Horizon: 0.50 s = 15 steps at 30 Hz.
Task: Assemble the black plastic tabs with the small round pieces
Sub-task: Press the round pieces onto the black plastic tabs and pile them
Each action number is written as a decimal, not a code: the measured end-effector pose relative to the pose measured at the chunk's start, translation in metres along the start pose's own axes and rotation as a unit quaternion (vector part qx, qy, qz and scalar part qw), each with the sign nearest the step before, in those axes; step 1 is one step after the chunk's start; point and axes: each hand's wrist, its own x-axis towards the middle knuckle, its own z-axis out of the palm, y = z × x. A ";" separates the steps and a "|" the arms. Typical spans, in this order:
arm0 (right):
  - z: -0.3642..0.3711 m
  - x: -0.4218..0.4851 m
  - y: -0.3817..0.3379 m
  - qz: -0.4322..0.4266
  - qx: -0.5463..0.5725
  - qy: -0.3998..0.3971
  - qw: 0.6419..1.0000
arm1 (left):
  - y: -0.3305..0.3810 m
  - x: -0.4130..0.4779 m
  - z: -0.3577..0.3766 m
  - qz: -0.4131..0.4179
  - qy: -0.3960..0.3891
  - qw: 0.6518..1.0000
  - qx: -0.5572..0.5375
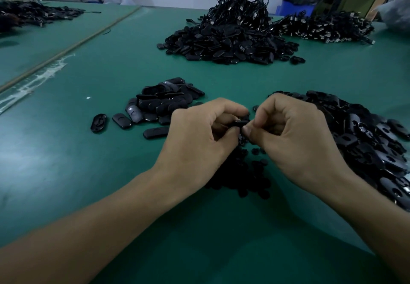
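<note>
Both hands are closed on one black tab: the left hand grips it in curled fingers, and the right hand pinches its right end between thumb and forefinger. The tab is held just above the green table, between the two hands. Its long axis runs across from hand to hand, and only its upper edge shows, so the facing side cannot be told. A large far heap of tabs lies well beyond, topped with cables. A broad pile of tabs lies just right of the right hand. A smaller pile of tabs lies beyond the left hand, with strays beside it. Small round pieces lie scattered directly below the hands, partly hidden by the wrists. Both forearms reach in from the near edge, with the knuckles up.
</note>
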 end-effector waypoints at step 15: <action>0.005 0.000 0.001 0.011 0.095 -0.070 0.993 | -0.004 0.003 -0.003 0.050 0.003 0.990 0.135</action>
